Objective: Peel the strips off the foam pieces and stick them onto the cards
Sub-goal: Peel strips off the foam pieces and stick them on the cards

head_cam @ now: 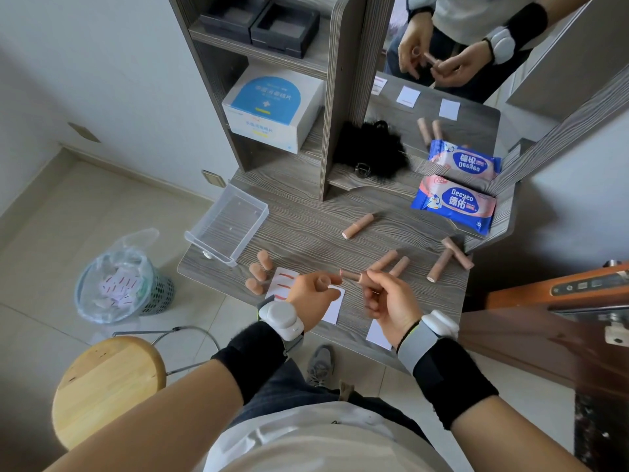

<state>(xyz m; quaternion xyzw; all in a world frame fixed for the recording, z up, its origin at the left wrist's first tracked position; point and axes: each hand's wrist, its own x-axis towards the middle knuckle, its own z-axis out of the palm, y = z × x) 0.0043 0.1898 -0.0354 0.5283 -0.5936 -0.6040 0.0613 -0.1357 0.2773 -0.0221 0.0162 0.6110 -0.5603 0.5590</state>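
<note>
A grey wood-grain table (306, 233) juts out from a shelf unit with a mirror at the back, pale floor tiles all around. Over the near edge, the right hand (391, 301) has its fingers (372, 277) closed round a tan foam stick (350, 274), held level just above the table, and the left hand (311, 291) meets it at the tip, thumb and forefinger pinched on something small there; too fine to tell if it is a strip. Under the left hand lies a white card (284, 279) with red strips already stuck on it, partly hidden by the wrist. A second, bare card (377, 335) peeks out below the right wrist. Short foam stubs (258, 270) cluster just left of the striped card. More foam sticks (442, 264) lie scattered to the right, one alone (357, 225) further back. An open clear plastic box (228, 226) sits at the left edge, a blue wipes packet (454, 206) at the far right. Down on the floor, a lined bin (119, 284) holds used cards, beside a round wooden stool (105, 386).
</note>
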